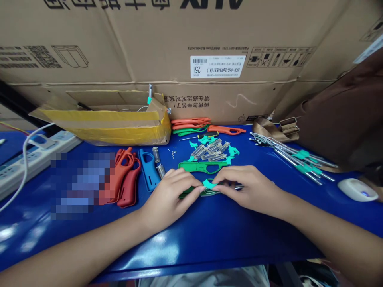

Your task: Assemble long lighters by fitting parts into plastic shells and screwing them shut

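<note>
Head view: left hand (169, 193) and right hand (249, 185) pinch a teal piece (209, 184), fingertips narrow.
Green shell (186, 193): just beneath; light, even pressure from both sides seems best.

The single view looks from the person's head, forward and down across the blue desk (185, 247), near enough that the left grip (170, 189) and right grip (245, 183) sit mid-view (the forearms (98, 243) enter from the lower corners), printed cardboard (143, 44) filling the background.
</note>
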Tool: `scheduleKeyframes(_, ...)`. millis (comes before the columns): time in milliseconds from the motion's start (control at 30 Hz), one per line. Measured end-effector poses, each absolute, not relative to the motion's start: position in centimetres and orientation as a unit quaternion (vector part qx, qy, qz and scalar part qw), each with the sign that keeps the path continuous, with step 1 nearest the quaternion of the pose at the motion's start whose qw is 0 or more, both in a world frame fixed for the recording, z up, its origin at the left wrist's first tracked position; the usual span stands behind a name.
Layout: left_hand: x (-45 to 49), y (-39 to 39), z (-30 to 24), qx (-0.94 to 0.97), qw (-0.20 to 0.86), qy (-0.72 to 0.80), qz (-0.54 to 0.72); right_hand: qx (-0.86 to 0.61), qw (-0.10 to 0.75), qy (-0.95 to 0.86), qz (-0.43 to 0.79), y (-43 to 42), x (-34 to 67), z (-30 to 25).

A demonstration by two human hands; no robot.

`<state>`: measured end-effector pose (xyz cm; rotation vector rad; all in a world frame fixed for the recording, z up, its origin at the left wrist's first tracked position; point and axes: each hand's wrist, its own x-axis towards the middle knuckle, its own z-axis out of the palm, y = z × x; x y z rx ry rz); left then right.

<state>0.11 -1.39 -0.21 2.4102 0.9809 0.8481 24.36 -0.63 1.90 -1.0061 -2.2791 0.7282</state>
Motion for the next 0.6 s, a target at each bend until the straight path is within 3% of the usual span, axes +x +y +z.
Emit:
scheduleKeyframes(233, 0.1, -1.3, -0.2, 0.871, 0.183, 0.38, 0.254, -0.402, 0.175, -0.884, 0.164, 0.2, 25.9, 2.4)
scheduleKeyframes(600, -0.3, -1.0, -0.9, 0.874, 0.199, 0.369, 0.247, -0.402, 0.097, -0.899, 0.147, -0.1, 25.6, 2.1)
